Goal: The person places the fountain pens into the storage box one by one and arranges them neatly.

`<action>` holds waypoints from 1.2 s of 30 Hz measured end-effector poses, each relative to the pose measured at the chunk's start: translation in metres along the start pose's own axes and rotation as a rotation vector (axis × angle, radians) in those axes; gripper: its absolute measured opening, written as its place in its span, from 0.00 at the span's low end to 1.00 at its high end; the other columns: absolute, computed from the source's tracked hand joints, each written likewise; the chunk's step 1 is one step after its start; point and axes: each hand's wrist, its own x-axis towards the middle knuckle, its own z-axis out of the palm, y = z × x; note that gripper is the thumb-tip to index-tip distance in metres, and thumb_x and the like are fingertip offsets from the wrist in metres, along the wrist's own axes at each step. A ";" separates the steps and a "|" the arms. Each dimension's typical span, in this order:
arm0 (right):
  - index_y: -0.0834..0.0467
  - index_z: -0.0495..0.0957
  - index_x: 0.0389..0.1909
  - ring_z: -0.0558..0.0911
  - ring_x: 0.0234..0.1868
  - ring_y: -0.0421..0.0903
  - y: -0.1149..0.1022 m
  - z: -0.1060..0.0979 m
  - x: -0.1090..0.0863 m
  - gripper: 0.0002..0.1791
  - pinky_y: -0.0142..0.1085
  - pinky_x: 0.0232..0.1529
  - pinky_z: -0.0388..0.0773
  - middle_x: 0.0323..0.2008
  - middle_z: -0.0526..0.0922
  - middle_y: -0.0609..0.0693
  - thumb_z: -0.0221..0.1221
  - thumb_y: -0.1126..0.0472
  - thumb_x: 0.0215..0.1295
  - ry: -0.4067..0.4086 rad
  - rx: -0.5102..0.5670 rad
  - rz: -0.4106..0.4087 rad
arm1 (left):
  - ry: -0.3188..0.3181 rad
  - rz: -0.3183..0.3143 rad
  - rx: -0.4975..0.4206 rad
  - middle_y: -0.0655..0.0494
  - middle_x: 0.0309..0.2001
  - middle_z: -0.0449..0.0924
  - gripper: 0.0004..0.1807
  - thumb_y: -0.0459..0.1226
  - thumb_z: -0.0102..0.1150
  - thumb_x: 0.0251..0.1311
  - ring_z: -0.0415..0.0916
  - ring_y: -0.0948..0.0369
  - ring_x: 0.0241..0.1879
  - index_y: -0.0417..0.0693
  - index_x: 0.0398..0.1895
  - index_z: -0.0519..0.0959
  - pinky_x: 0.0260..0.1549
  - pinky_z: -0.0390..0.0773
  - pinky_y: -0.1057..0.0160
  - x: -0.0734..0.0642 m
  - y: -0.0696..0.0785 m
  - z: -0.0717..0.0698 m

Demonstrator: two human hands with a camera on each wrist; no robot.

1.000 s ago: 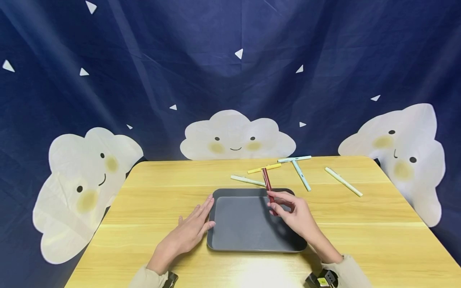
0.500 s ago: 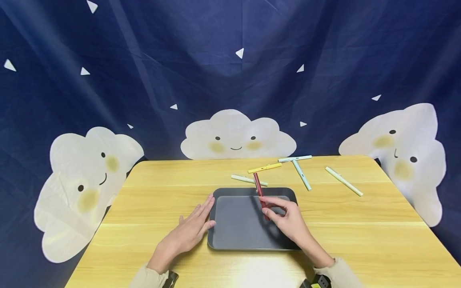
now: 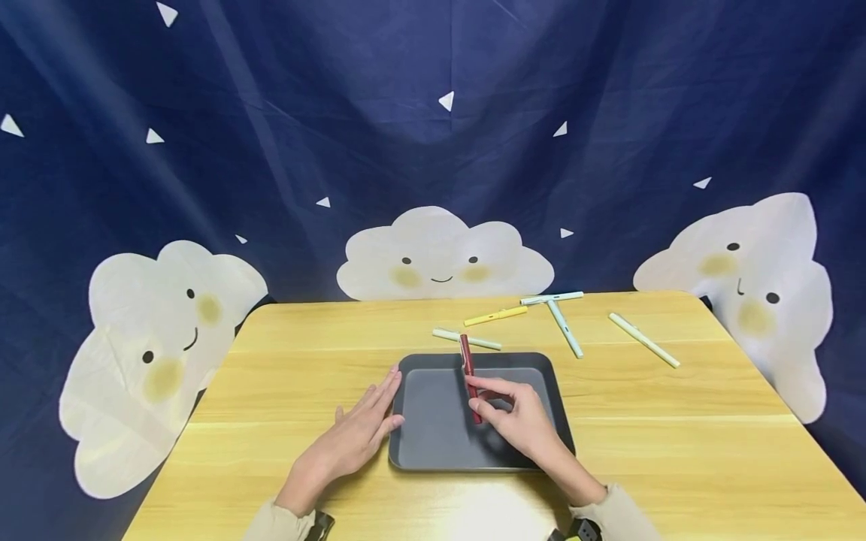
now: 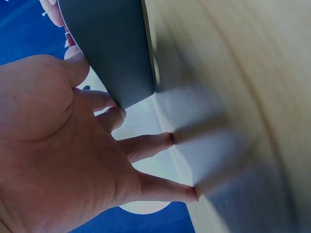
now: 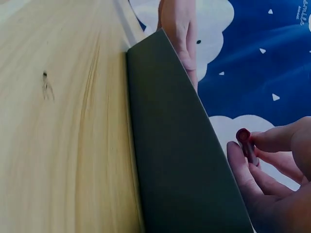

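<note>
A dark red pen (image 3: 467, 359) with a clip is pinched between the thumb and fingers of my right hand (image 3: 517, 417), above the middle of a dark grey rectangular tray (image 3: 433, 458). The right wrist view shows one round end of the red pen (image 5: 244, 137) in those fingers, beyond the tray's side wall (image 5: 180, 145). Straight-fingered, my left hand (image 3: 355, 428) touches the tray's left edge. In the left wrist view, the thumb and index finger of the left hand (image 4: 73, 131) meet the tray wall (image 4: 116, 48), and two other fingertips reach the tabletop.
Behind the tray lie a pale green pen (image 3: 446, 333), a yellow pen (image 3: 497, 315) and two light blue pens, one crosswise (image 3: 568, 296) and one slanting (image 3: 564, 330). Another pale green pen (image 3: 643, 340) lies to the right. A dark blue cloud-print curtain (image 3: 433, 150) hangs behind the wooden table (image 3: 676, 451).
My right hand has carried the red pen leftward and slightly nearer over the tray, uncovering the pale green pen behind it. The left hand has stayed at the tray's left edge.
</note>
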 end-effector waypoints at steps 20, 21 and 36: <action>0.63 0.87 0.50 0.89 0.35 0.48 -0.002 0.041 0.002 0.16 0.30 0.33 0.84 0.38 0.90 0.56 0.72 0.69 0.60 -0.068 0.006 0.081 | 0.000 -0.015 -0.010 0.62 0.84 0.35 0.38 0.51 0.43 0.80 0.48 0.39 0.78 0.58 0.85 0.42 0.57 0.46 0.14 0.001 0.000 0.001; 0.63 0.87 0.50 0.89 0.34 0.48 -0.001 0.043 0.002 0.16 0.30 0.33 0.84 0.37 0.90 0.56 0.72 0.70 0.60 -0.073 -0.001 0.083 | 0.000 -0.016 -0.011 0.62 0.84 0.35 0.38 0.51 0.43 0.80 0.48 0.39 0.78 0.58 0.85 0.42 0.57 0.46 0.14 0.001 0.000 0.001; 0.65 0.88 0.45 0.89 0.30 0.47 0.002 0.060 0.009 0.14 0.29 0.29 0.83 0.33 0.90 0.55 0.74 0.70 0.57 -0.110 -0.054 0.092 | -0.010 -0.026 -0.014 0.63 0.83 0.35 0.37 0.53 0.42 0.80 0.47 0.39 0.78 0.59 0.85 0.42 0.57 0.46 0.14 0.001 -0.002 0.001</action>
